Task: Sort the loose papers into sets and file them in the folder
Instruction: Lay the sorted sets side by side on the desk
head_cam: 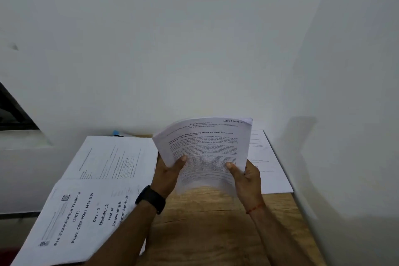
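I hold a stack of printed papers (pixel 205 142) upright above the wooden table (pixel 207 222), its top sheet marked "SECTION" by hand. My left hand (pixel 168 175) grips the stack's lower left edge, thumb on the front. My right hand (pixel 246 177) grips the lower right edge the same way. The stack's bottom edge is blurred. On the left lies a printed set titled "Pre Examination Training" (pixel 75 218), and beyond it another printed sheet (pixel 112 157). More sheets (pixel 267 162) lie flat at the right behind my right hand. No folder is clearly visible.
White walls close the table in at the back and right (pixel 345 136). A small blue object (pixel 116 133) shows at the table's far edge. A dark window frame (pixel 13 110) sits at the left. I wear a black watch (pixel 151 198) on my left wrist.
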